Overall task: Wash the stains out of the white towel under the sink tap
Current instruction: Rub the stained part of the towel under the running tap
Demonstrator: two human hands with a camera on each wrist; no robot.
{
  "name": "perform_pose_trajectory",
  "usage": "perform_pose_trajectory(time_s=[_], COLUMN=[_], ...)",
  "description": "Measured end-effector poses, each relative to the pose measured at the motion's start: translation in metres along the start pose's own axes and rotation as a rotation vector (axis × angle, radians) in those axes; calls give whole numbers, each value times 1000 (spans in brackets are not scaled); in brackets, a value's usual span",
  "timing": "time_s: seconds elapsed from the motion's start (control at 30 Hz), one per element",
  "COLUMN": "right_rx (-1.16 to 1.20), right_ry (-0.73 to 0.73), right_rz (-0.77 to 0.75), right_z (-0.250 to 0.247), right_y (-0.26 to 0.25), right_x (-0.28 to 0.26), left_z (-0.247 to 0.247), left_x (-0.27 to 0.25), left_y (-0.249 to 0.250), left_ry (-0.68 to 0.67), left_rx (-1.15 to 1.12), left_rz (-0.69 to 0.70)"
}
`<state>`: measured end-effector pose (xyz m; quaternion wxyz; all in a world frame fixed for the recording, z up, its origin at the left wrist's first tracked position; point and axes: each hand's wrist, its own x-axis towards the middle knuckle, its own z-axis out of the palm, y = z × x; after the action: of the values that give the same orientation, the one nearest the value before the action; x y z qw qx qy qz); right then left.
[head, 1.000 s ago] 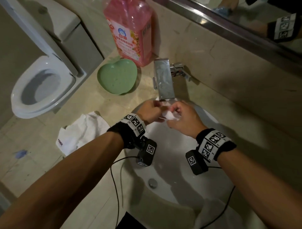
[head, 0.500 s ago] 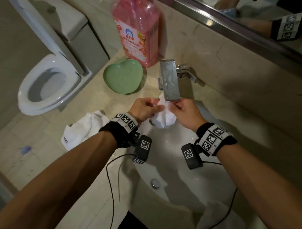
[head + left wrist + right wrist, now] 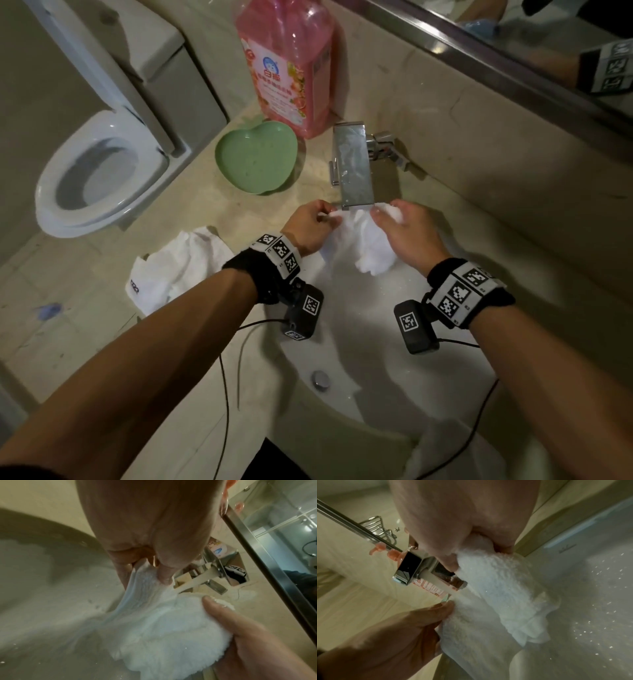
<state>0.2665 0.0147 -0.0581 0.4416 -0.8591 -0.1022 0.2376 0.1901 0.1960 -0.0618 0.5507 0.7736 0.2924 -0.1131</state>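
The wet white towel (image 3: 368, 241) hangs stretched between both hands just under the chrome tap (image 3: 352, 168), above the white sink basin (image 3: 346, 346). My left hand (image 3: 327, 214) pinches one gathered edge; in the left wrist view its fingers (image 3: 163, 573) clamp the taut towel (image 3: 171, 628). My right hand (image 3: 383, 214) grips the other bunched end; in the right wrist view the towel (image 3: 496, 588) sticks out of its closed fist. A pale stream runs from the spout (image 3: 214, 574) onto the cloth.
A second white cloth (image 3: 178, 267) lies on the counter left of the basin. A green heart-shaped dish (image 3: 257, 157) and a big pink bottle (image 3: 287, 65) stand behind it. A toilet (image 3: 99, 171) is at far left, a mirror (image 3: 548, 51) above the wall.
My hands have drawn apart under the spout, and the balled towel has been pulled open and now hangs spread between them.
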Motion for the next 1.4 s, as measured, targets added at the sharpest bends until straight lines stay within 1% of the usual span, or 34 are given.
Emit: perform_pose_trajectory(time_s=[0.07, 0.17, 0.27, 0.33, 0.43, 0.6, 0.7, 0.8, 1.03, 1.2, 1.27, 1.33, 1.4], right_rx=[39, 81, 122, 130, 150, 148, 148, 154, 83, -160, -226, -193, -99], right_ry=[22, 68, 133, 166, 166, 170, 179, 149, 68, -87, -95, -73, -89], right_rz=[10, 24, 42, 56, 81, 124, 149, 152, 161, 133, 84, 42, 29], right_z=[-10, -20, -28, -33, -37, -31, -24, -17, -3, 6, 8, 11, 16], right_y=[1, 2, 6, 10, 15, 21, 21, 20, 21, 35, 38, 35, 26], right_x=[-4, -9, -9, -8, -6, -2, 0, 4, 14, 15, 14, 14, 13], left_z=[10, 20, 25, 24, 14, -8, -22, -35, -56, -75, -80, -84, -86], left_x=[5, 12, 17, 16, 9, 1, -3, -9, -21, -26, -28, -31, -34], left_y=[7, 18, 28, 32, 33, 25, 22, 19, 16, 10, 8, 6, 3], left_ry=[-29, -102, -116, -105, -67, 11, 25, 14, 47, 118, 125, 119, 112], left_rx=[6, 35, 28, 30, 115, 54, 73, 80, -16, -117, -129, -113, -95], left_rz=[-11, 34, 44, 53, 94, 96, 115, 112, 85, 95, 92, 94, 97])
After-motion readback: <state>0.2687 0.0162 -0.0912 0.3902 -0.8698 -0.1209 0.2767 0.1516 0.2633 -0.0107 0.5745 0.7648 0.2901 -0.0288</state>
